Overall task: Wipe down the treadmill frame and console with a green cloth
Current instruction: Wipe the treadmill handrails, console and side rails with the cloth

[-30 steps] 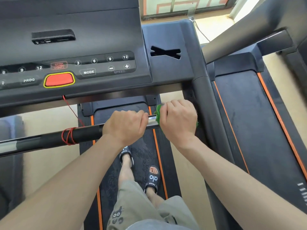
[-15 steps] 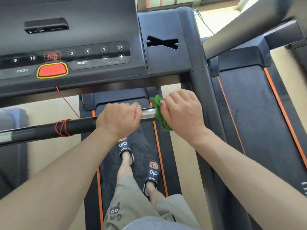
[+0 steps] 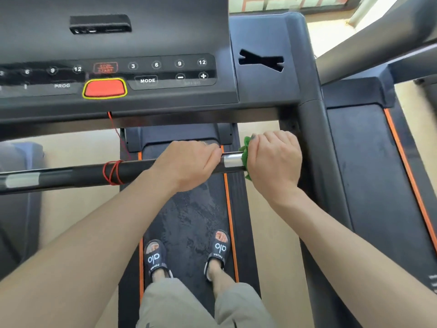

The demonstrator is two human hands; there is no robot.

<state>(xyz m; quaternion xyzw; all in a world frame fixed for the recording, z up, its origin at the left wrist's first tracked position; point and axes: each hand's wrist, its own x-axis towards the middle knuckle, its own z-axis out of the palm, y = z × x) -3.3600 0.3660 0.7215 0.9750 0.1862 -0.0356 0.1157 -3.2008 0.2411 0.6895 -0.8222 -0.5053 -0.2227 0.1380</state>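
Standing on the treadmill's dark, mottled belt (image 3: 189, 218), a person holds the round crossbar (image 3: 78, 174) that runs below the console (image 3: 118, 43). That bar is the landmark here: matte black along most of its length, with a short polished metal sleeve (image 3: 233, 159) near its right end and a thin red cord (image 3: 113, 172) wound around it to the left of the hands.

The left hand (image 3: 186, 164) has a closed grip, fingers curled over the top of the bar just left of the shiny sleeve. The right hand (image 3: 274, 159) sits at the bar's right end, fingers wrapped tight around the green cloth (image 3: 246, 150), which is bunched and fuzzy, poking out above and below the bar on the sleeve side of the fist. The cloth touches the metal sleeve's end, close against the thick dark upright post (image 3: 314, 143) where bar meets frame.

Above the bar, the console is smooth dark plastic with round numbered buttons, a MODE key and a rounded red stop button (image 3: 104, 88) ringed in yellow. To its right is a flat panel with an X-shaped cutout (image 3: 261, 60).

Below the bar, orange stripes (image 3: 229, 221) edge the belt, and two feet in black slide sandals (image 3: 217, 252) stand on it. A second treadmill deck (image 3: 369, 185) lies beyond the post.
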